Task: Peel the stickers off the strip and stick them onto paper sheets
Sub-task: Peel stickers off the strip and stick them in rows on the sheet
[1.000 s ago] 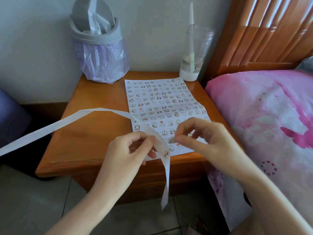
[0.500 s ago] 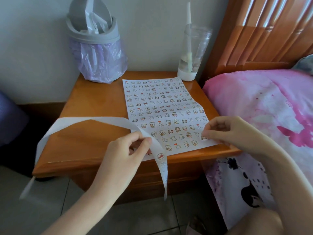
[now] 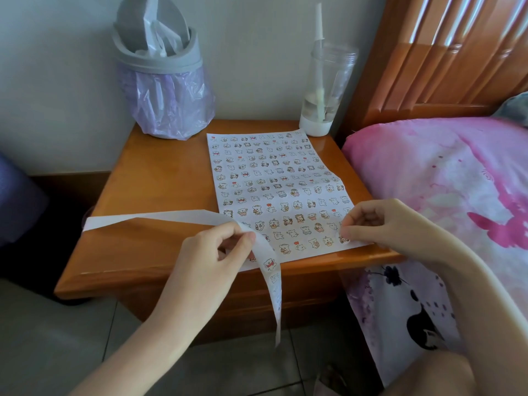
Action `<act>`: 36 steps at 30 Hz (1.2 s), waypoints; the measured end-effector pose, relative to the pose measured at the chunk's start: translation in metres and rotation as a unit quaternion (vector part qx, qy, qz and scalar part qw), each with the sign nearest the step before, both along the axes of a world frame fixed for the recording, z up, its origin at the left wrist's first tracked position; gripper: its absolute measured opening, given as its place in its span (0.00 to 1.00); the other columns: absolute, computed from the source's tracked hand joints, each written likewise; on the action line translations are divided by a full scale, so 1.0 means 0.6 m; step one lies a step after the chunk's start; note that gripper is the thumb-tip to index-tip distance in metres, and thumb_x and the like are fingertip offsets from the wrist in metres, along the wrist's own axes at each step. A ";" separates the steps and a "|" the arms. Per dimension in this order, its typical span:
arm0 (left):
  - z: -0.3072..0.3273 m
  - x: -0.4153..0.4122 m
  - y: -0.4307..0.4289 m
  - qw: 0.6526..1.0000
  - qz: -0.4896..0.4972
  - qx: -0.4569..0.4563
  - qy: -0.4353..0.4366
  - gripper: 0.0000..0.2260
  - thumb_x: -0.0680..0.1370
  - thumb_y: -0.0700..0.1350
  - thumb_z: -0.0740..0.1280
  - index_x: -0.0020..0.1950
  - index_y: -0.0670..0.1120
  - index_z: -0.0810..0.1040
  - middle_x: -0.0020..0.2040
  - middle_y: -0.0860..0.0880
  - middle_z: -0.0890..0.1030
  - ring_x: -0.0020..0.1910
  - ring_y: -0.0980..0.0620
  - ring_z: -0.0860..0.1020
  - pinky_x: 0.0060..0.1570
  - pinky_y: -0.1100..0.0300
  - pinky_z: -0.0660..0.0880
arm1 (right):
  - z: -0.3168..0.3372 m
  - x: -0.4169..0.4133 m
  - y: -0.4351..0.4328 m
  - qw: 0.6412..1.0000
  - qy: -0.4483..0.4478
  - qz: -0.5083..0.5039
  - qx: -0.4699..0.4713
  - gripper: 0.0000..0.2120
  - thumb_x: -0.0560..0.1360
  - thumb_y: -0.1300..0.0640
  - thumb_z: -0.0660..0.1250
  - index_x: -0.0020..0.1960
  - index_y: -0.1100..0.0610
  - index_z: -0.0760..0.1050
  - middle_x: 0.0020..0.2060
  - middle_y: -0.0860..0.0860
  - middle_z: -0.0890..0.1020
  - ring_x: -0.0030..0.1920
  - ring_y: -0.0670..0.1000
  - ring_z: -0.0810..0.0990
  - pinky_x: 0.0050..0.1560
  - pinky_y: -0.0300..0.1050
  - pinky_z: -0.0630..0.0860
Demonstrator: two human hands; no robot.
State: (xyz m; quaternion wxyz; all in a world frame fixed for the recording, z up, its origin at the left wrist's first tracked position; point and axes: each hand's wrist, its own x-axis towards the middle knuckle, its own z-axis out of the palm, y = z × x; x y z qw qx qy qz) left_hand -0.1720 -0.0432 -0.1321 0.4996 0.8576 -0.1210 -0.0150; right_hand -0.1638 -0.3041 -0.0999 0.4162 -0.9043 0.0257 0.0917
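Observation:
A white paper sheet (image 3: 274, 178) covered in rows of small cartoon stickers lies on the wooden nightstand (image 3: 160, 178). My left hand (image 3: 211, 252) pinches the long white sticker strip (image 3: 160, 217) between thumb and fingers near the table's front edge. One end of the strip runs left across the tabletop. The other end hangs down over the front with a few stickers (image 3: 270, 264) on it. My right hand (image 3: 380, 224), fingers curled, holds a sticker (image 3: 343, 240) down on the sheet's near right corner with its fingertips.
A grey bin (image 3: 163, 78) with a purple liner stands at the back left of the nightstand. A clear tumbler (image 3: 325, 90) with a straw is at the back right. A pink bed (image 3: 445, 190) and its wooden headboard border the right side. Tiled floor lies below.
My right hand moved from the strip to the sheet's near right corner with a sticker and stays there. The strip's left end has dropped onto the tabletop. My left hand has kept its grip.

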 end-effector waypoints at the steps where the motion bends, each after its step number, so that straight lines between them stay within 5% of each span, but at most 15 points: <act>1: 0.000 0.000 0.000 1.000 0.000 0.001 0.000 0.06 0.76 0.51 0.63 0.46 0.54 0.79 0.48 0.63 0.80 0.42 0.68 0.77 0.31 0.76 0.71 | 0.000 0.000 0.000 1.000 -0.002 -0.002 -0.001 0.03 0.70 0.56 0.73 0.42 0.54 0.82 0.39 0.48 0.85 0.43 0.46 0.82 0.49 0.36 0.76; 18: 0.000 0.002 0.003 1.000 -0.004 0.019 -0.009 0.04 0.76 0.52 0.63 0.42 0.59 0.75 0.46 0.65 0.79 0.42 0.66 0.78 0.32 0.74 0.74 | -0.013 0.000 0.003 0.999 -0.041 -0.005 -0.025 0.02 0.69 0.56 0.74 0.40 0.52 0.81 0.36 0.48 0.83 0.38 0.45 0.79 0.42 0.37 0.76; 22: 0.002 0.002 0.003 0.999 -0.001 0.032 -0.020 0.05 0.76 0.52 0.63 0.41 0.59 0.75 0.43 0.61 0.81 0.39 0.60 0.79 0.30 0.66 0.76 | -0.015 0.000 0.000 0.998 -0.049 -0.008 -0.046 0.05 0.67 0.52 0.75 0.40 0.51 0.81 0.32 0.47 0.80 0.33 0.43 0.75 0.37 0.37 0.70; 27: 0.004 -0.001 0.000 0.999 0.000 0.036 -0.017 0.05 0.76 0.50 0.64 0.41 0.57 0.76 0.44 0.65 0.79 0.38 0.66 0.78 0.28 0.75 0.70 | -0.018 0.002 -0.001 0.996 -0.059 -0.015 -0.068 0.12 0.68 0.53 0.75 0.47 0.52 0.74 0.30 0.47 0.77 0.27 0.39 0.71 0.33 0.34 0.67; 36: 0.003 -0.001 0.000 0.999 0.006 0.037 -0.013 0.04 0.76 0.49 0.64 0.44 0.52 0.78 0.45 0.64 0.78 0.39 0.70 0.77 0.27 0.76 0.70 | -0.015 0.001 -0.005 0.998 -0.028 0.008 -0.050 0.15 0.67 0.53 0.75 0.49 0.53 0.73 0.31 0.47 0.77 0.33 0.44 0.74 0.38 0.37 0.72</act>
